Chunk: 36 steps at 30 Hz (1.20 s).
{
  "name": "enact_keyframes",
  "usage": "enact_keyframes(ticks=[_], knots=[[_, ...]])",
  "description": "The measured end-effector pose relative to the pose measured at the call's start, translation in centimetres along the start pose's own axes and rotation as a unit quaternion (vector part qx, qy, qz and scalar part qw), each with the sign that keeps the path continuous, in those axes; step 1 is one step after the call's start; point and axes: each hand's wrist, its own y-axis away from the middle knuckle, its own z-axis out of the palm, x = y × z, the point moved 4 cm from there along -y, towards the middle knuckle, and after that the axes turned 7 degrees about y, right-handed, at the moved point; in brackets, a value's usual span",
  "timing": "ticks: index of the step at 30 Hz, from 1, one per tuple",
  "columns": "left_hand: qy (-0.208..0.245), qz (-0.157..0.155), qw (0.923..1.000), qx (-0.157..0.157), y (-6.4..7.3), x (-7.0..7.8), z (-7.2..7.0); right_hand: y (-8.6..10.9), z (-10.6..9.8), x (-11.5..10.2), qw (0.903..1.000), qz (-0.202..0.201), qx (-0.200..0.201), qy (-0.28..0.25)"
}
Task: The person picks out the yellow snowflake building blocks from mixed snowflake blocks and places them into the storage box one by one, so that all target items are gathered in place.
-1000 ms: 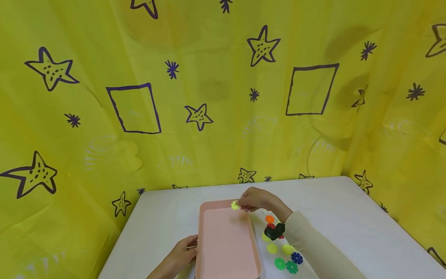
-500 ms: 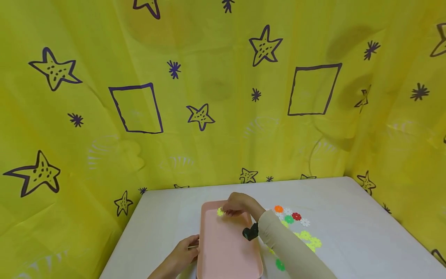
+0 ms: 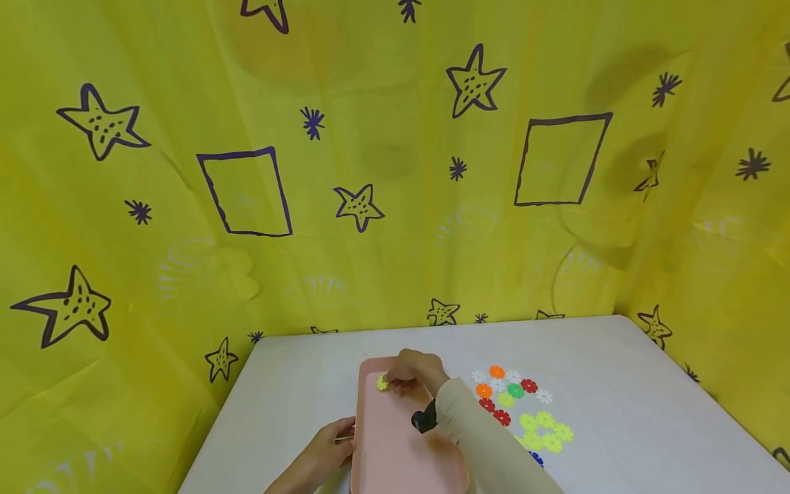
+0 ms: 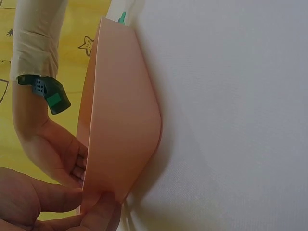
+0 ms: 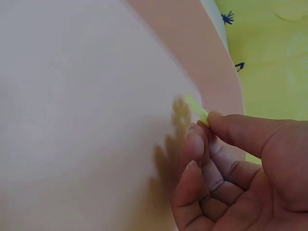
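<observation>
My right hand (image 3: 415, 370) pinches a yellow notched plastic disc (image 3: 382, 382) between thumb and fingers, over the far left corner of a pink tray (image 3: 395, 439). Seen edge-on in the right wrist view, the disc (image 5: 196, 109) hangs close above the tray floor (image 5: 86, 96) and casts a shadow there. At the tray's left side my left hand (image 3: 321, 453) grips the wall. In the left wrist view, its thumb and fingers (image 4: 102, 211) are at the rim and outer wall of the tray (image 4: 125, 101).
Right of the tray lie loose notched discs: orange (image 3: 496, 372), red (image 3: 529, 385), white (image 3: 544, 396), green (image 3: 516, 390), a blue one (image 3: 535, 457) partly behind the sleeve, and a group of yellow ones (image 3: 545, 419). A yellow patterned curtain (image 3: 395, 267) rises behind the white table (image 3: 296, 370).
My right hand has carried the yellow disc left and down, from the tray's far right edge to its far left corner. More discs show beside the sleeve. My left hand stays on the tray.
</observation>
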Motion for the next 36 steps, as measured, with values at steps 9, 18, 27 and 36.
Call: enact_keyframes(ticks=[9, 18, 27, 36], knots=[[0.0, 0.005, 1.0, 0.002, 0.1, 0.3, -0.1, -0.7, 0.8, -0.4, 0.9997, -0.003, 0.023, 0.002], [0.004, 0.007, 1.0, 0.003, 0.0, 0.2, -0.1, -1.1, 1.3, -0.5, 0.998, 0.007, 0.061, 0.01], [0.001, 0.007, 1.0, 0.002, 0.1, 0.2, 0.0, -1.0, 0.9, -0.2, 0.9976, -0.029, 0.06, 0.019], [0.004, 0.013, 0.9999, 0.002, 0.3, 0.2, 0.1, 0.5, -3.9, 0.9, 0.9977, -0.067, 0.015, 0.001]])
